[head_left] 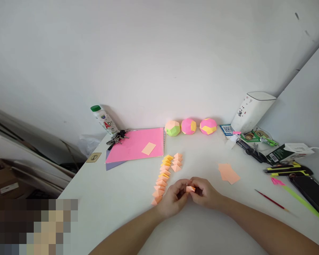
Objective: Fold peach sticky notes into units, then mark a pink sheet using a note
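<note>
Between my two hands is a small piece of folded orange paper, low over the white table. My left hand pinches it from the left, and my right hand pinches its other side; both sets of fingers hide part of it. Just left of my left hand runs a long row of folded paper units in peach and yellow. A shorter row of peach folded units stands beside its far end. To the right of my right hand lie flat peach paper sheets.
Three paper balls sit against the wall. A pink sheet carries a peach slip and keys, near a white bottle. On the right are a thin red brush, a utility knife, a black case and a white box.
</note>
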Tool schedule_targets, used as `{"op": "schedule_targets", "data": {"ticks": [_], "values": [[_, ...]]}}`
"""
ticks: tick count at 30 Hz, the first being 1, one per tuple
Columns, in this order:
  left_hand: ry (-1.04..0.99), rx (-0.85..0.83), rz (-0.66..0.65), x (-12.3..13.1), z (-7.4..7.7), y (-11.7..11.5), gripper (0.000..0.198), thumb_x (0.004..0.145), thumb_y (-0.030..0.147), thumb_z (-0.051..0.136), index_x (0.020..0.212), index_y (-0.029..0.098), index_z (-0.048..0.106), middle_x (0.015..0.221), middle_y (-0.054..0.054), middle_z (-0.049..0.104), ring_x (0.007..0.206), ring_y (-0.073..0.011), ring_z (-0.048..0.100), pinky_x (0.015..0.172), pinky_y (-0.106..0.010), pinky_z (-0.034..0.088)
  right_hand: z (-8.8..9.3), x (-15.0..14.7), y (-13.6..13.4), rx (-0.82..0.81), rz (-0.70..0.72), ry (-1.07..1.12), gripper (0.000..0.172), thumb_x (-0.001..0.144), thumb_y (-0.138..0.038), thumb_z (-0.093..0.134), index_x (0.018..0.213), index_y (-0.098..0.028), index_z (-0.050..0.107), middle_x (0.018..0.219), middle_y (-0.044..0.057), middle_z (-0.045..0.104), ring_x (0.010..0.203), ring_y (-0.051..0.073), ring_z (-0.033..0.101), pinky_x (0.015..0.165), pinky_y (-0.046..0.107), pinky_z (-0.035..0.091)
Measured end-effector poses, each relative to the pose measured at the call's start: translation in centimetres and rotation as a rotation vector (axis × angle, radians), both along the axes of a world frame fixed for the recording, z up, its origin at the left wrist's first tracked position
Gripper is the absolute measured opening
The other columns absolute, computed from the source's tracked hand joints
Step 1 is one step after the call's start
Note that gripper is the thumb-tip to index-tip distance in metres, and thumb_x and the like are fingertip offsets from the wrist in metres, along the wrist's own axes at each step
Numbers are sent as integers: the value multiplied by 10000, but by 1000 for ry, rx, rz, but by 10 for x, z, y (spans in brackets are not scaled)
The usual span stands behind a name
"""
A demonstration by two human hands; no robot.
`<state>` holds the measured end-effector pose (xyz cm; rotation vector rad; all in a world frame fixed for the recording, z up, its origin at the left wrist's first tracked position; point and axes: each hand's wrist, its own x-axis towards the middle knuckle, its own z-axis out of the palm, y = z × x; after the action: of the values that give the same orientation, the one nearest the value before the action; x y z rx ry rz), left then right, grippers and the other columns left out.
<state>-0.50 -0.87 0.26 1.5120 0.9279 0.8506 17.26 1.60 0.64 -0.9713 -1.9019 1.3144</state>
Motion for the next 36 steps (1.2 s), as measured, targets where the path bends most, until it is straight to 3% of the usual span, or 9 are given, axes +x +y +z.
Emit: {"op": "schedule_targets", "data": {"ticks": [9,15,20,22,25,29,36], "values": [[-90,-76,-23,-1,0,1,303,859,347,548,1120,198,508,656,52,357,575,-97,334,547,-233,291,1,0,-2,21,23,-8,114,643,-80,521,644,-187,482,669,-29,418,556,99,374,482,217,294],[-154,-86,28,-2,4,1,337,847,353,560,1149,213,505,726,29,413,626,-107,385,564,-232,332,3,0,-1,-5,-3,34,96,709,-100,547,682,-185,513,650,-31,434,548,96,367,495,220,306],[-79,-37,114,4,5,3,239,854,422,566,845,186,531,851,-1,478,599,-79,432,526,-220,373,6,0,1,-22,4,38,106,791,-195,544,690,-180,517,651,-27,442,573,104,395,510,226,325],[-139,-90,137,5,5,4,300,852,452,563,754,182,477,821,8,485,549,-66,436,485,-213,377,6,0,0,-10,-4,35,140,796,-200,543,669,-185,485,641,-33,433,559,98,376,500,223,312],[-214,-163,176,7,5,6,374,805,494,608,694,191,421,763,5,544,551,-88,510,479,-223,414,6,0,-1,-45,8,56,49,780,-154,531,779,-196,506,681,-30,509,529,87,378,481,215,308],[-194,-242,256,7,8,6,398,765,504,649,698,202,398,639,10,614,492,-101,542,479,-232,430,6,1,-2,-51,42,117,199,787,-104,485,954,-212,492,755,-11,579,582,103,464,511,219,355],[-183,-259,215,5,3,6,374,810,546,576,797,191,459,485,80,481,414,-77,450,438,-199,346,2,3,0,116,15,102,87,824,-146,491,849,-220,529,713,-7,518,558,112,469,507,232,388]]}}
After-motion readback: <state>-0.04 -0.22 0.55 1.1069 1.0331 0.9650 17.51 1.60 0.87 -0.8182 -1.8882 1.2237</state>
